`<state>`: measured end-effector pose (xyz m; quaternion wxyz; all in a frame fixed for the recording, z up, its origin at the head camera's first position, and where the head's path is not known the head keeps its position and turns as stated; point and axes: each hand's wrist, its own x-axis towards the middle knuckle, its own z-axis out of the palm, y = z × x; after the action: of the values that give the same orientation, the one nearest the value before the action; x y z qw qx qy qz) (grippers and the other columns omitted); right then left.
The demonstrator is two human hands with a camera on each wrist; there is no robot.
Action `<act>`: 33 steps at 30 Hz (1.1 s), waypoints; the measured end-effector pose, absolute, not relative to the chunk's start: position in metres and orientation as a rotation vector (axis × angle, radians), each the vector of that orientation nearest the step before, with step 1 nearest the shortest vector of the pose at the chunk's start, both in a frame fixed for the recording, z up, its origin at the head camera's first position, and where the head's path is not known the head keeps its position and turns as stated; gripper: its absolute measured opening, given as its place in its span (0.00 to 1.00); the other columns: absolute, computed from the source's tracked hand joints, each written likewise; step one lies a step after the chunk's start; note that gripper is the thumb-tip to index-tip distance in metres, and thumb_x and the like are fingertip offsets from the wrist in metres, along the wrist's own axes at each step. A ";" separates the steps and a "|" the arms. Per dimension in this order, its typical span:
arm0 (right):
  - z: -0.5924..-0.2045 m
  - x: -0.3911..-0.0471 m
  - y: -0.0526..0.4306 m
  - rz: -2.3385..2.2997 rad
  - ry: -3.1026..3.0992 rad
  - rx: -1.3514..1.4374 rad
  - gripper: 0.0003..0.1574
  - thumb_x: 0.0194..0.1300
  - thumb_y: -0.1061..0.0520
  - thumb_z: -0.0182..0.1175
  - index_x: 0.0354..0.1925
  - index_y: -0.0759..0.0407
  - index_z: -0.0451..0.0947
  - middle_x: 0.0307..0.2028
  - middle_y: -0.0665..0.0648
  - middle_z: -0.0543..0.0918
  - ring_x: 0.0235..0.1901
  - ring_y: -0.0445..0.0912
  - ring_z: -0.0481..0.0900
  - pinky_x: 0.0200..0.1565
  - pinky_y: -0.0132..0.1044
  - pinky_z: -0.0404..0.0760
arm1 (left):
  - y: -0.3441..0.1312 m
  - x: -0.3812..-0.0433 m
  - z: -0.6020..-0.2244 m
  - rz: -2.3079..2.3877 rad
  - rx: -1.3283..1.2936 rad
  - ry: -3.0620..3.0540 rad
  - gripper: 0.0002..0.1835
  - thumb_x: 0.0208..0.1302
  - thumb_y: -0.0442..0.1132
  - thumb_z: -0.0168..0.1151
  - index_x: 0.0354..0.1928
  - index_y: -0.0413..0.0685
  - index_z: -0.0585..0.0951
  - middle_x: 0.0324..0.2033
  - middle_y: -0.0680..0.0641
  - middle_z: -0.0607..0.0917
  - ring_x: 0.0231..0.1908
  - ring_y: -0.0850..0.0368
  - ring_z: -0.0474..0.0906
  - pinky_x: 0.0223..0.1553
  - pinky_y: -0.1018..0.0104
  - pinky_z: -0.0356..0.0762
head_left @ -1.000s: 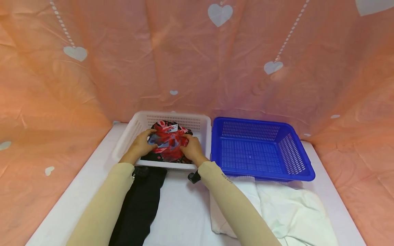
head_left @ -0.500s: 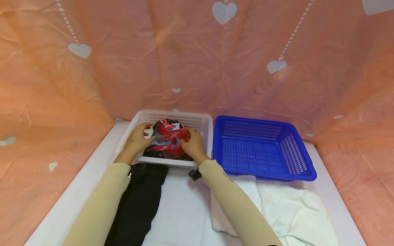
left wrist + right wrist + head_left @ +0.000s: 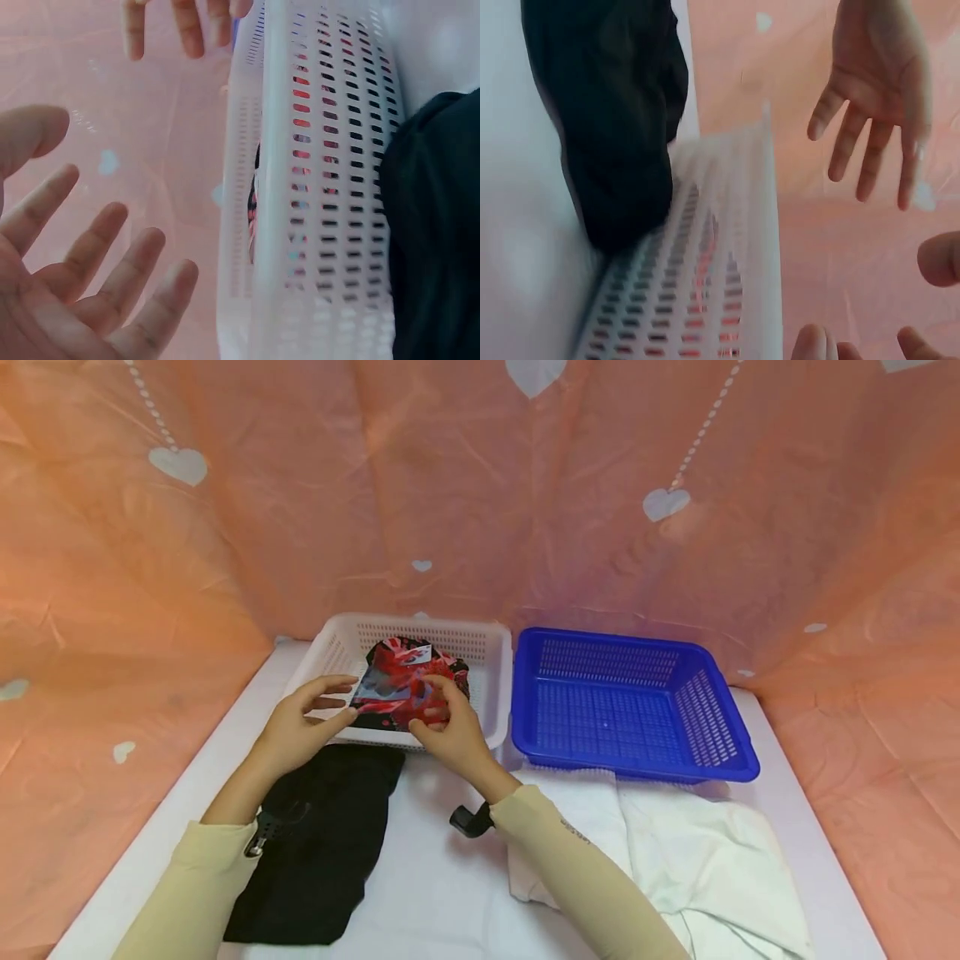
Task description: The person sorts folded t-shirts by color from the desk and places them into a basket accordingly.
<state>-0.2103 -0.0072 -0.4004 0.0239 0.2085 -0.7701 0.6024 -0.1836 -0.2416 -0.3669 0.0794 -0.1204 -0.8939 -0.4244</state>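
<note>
Left hand (image 3: 300,727) and right hand (image 3: 453,731) drawn back from the red-and-black printed cloth (image 3: 397,681) since the earlier frame, when both were gripping it.
Hands: apart from each other, fingers spread or loosely bent, holding nothing, raised over the near side of the white perforated plastic basket (image 3: 495,681). Printed cloth: inside that basket, pale rectangular patch at its far end. Black cloth (image 3: 322,860): on the white table covering (image 3: 435,860), at the basket's near side. Blue perforated basket (image 3: 607,727): just right of the white one.
</note>
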 end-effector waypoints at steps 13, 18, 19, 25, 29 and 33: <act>-0.422 -0.160 -0.011 2.080 -2.476 0.761 0.31 0.59 0.60 0.63 0.61 0.53 0.70 0.54 0.66 0.76 0.46 0.56 0.81 0.42 0.31 0.81 | -0.294 -0.102 -0.410 -1.125 -0.105 -2.770 0.28 0.64 0.44 0.64 0.64 0.46 0.71 0.57 0.36 0.74 0.52 0.39 0.73 0.41 0.71 0.76; -0.443 -0.148 -0.019 2.018 -2.651 0.669 0.34 0.57 0.56 0.65 0.63 0.48 0.69 0.57 0.67 0.72 0.46 0.55 0.80 0.41 0.32 0.79 | -0.310 -0.083 -0.435 -1.280 0.054 -2.895 0.33 0.66 0.47 0.60 0.69 0.42 0.64 0.62 0.26 0.67 0.56 0.26 0.68 0.50 0.41 0.74; -0.447 -0.146 -0.021 1.993 -2.684 0.656 0.35 0.57 0.55 0.66 0.63 0.47 0.69 0.58 0.67 0.72 0.46 0.55 0.79 0.42 0.33 0.78 | -0.312 -0.081 -0.440 -1.296 0.084 -2.924 0.34 0.66 0.48 0.60 0.70 0.43 0.62 0.62 0.25 0.66 0.57 0.24 0.67 0.51 0.36 0.71; -0.465 -0.140 -0.031 1.897 -2.797 0.616 0.37 0.54 0.54 0.67 0.62 0.47 0.69 0.54 0.65 0.74 0.44 0.49 0.79 0.45 0.34 0.77 | -0.313 -0.078 -0.456 -1.352 0.153 -3.032 0.41 0.65 0.51 0.61 0.73 0.48 0.55 0.63 0.22 0.63 0.60 0.21 0.63 0.56 0.31 0.65; -0.474 -0.139 -0.038 2.038 -2.775 0.559 0.36 0.52 0.57 0.68 0.61 0.49 0.70 0.51 0.64 0.75 0.40 0.44 0.81 0.37 0.31 0.78 | -0.310 -0.079 -0.459 -1.383 0.189 -3.051 0.43 0.64 0.51 0.62 0.74 0.50 0.53 0.65 0.20 0.59 0.62 0.21 0.60 0.55 0.30 0.64; -0.480 -0.138 -0.046 2.269 -2.643 0.556 0.36 0.51 0.64 0.67 0.59 0.52 0.71 0.49 0.63 0.77 0.38 0.44 0.84 0.29 0.30 0.79 | -0.309 -0.081 -0.460 -1.377 0.236 -3.068 0.44 0.63 0.53 0.62 0.75 0.52 0.52 0.65 0.21 0.59 0.62 0.23 0.60 0.52 0.31 0.67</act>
<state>-0.1381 -0.0456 -0.4804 -0.1916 0.1546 -0.7354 0.6313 -0.0807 -0.3086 -0.4602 -0.1147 0.0695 -0.9041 -0.4058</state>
